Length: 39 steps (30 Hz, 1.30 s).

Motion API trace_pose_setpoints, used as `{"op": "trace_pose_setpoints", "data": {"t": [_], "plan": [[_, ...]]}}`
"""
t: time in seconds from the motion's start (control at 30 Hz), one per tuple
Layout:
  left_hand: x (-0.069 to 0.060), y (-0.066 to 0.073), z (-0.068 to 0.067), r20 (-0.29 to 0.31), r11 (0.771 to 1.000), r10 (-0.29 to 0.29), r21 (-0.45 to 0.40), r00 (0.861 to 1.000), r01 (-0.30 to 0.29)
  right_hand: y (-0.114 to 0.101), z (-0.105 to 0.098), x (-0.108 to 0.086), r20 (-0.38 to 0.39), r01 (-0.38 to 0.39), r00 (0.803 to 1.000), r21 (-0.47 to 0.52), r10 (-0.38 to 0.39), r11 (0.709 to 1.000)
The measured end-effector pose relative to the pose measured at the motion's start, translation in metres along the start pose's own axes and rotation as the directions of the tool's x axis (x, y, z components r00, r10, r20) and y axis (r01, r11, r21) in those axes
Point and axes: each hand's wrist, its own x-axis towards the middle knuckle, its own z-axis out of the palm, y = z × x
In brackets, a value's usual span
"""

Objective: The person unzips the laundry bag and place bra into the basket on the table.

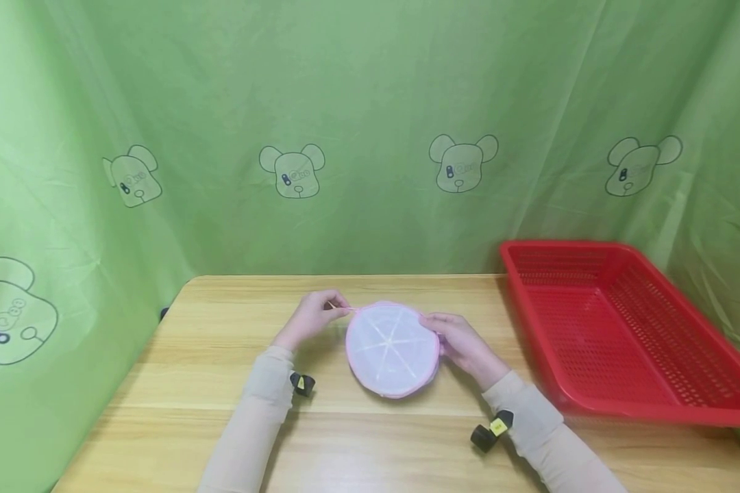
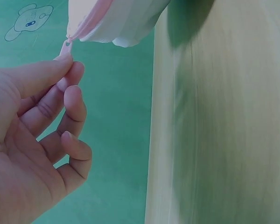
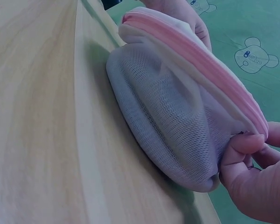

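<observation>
Left hand (image 1: 311, 316) pinching zipper pull (image 2: 64, 51), right hand (image 1: 465, 344) gripping mesh bag (image 1: 395, 356) at edge, basket (image 1: 654, 412) apart across tabletop (image 1: 210, 332)

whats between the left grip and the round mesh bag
The left wrist view shows a small pink zipper pull there: the left grip pinches one end, and the other meets the pink edge of the round mesh bag.

Long sleeves (image 1: 242, 438) of light beige colour are worn, and at each wrist sits a black camera (image 1: 483, 439) with yellow label (image 1: 498, 427).
</observation>
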Motion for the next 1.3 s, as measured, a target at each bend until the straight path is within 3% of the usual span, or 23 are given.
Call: {"op": "trace_pose_setpoints", "data": {"t": [0.83, 1.3], "plan": [[0.0003, -0.0030, -0.0005, 0.009, 0.999, 0.029, 0.014, 1.000, -0.030, -0.0005, 0.0007, 0.0009, -0.095, 0.045, 0.995, 0.108, -0.034, 0.993], [0.0015, -0.0040, -0.0006, 0.018, 1.000, 0.008, 0.025, 1.000, -0.008, 0.0001, 0.0025, 0.0028, -0.138, 0.048, 0.990, 0.129, -0.030, 0.990]]}}
